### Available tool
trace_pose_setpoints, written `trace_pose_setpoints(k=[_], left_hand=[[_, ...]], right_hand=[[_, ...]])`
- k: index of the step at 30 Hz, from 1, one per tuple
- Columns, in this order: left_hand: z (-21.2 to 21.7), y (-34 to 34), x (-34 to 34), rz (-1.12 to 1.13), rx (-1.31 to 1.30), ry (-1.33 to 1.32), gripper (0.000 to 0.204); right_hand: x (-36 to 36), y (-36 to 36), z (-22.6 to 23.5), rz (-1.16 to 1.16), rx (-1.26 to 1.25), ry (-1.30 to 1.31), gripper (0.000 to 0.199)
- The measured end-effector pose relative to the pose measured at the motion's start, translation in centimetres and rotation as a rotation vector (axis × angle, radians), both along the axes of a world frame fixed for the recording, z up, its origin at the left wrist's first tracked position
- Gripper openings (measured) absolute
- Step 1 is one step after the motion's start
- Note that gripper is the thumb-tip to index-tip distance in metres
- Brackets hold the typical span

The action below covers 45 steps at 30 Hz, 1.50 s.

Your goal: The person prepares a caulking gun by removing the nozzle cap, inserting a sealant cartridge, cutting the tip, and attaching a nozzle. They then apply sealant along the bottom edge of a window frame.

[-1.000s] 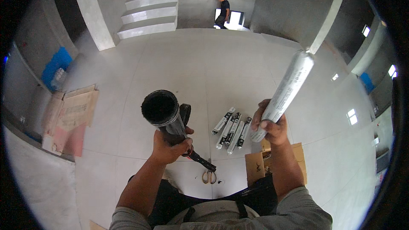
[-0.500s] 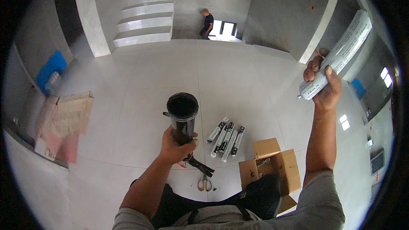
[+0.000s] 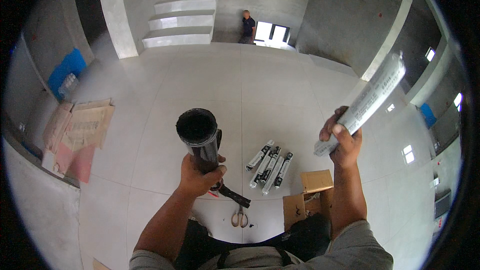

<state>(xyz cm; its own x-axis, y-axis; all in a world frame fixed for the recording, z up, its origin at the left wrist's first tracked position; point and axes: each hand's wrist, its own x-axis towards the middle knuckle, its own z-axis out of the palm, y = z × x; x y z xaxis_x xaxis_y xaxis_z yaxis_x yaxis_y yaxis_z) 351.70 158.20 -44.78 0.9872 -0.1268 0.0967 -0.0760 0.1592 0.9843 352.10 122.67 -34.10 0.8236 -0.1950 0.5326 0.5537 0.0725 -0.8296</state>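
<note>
My left hand is wrapped round the barrel of a black sausage-type caulking gun, whose round open end points up and away. A black handle-like part juts out below that hand. Off to the right, my right hand grips a long white sealant sausage near its lower end, with the pack slanting up to the right. The two are well apart. On the floor between my hands lie several white and black sealant sausages side by side.
Scissors lie on the tiles near my legs. An open cardboard box stands beside my right forearm. Flattened cardboard lies at left. Stairs rise at the back, where another person stands.
My right hand has come down and to the left with the sealant sausage. My left hand has shifted slightly left, and the caulking gun's open end now leans left.
</note>
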Motion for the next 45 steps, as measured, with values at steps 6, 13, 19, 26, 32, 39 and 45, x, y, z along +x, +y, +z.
trace_pose_setpoints(k=[6, 13, 19, 26, 32, 39, 45], left_hand=[[-0.1, -1.3, -0.8, 0.028, 0.003, -0.023, 0.023], [0.6, -1.5, -1.4, -0.093, 0.076, 0.045, 0.033], [0.0, -1.7, -1.5, -0.122, 0.017, 0.081, 0.039], [1.3, -2.3, -1.9, -0.093, -0.039, 0.036, 0.046], [-0.1, -3.3, -0.9, -0.108, -0.006, -0.117, 0.047], [0.3, -4.0, -0.5, -0.156, 0.022, -0.093, 0.051], [0.5, -4.5, -0.5, -0.2, -0.022, -0.131, 0.046]], right_hand=[[2.8, 1.9, 3.7, 0.042, 0.002, 0.022, 0.039], [5.6, 2.6, 8.4, 0.103, 0.01, 0.015, 0.036], [5.5, 3.8, 10.0, 0.142, 0.041, -0.015, 0.036], [5.6, 4.5, 9.9, 0.29, 0.086, -0.071, 0.039], [5.0, 4.5, 11.3, 0.406, -0.007, -0.134, 0.044], [3.7, 10.0, 16.1, 0.592, -0.05, -0.227, 0.049], [3.3, 14.1, 15.5, 0.642, -0.076, -0.171, 0.054]])
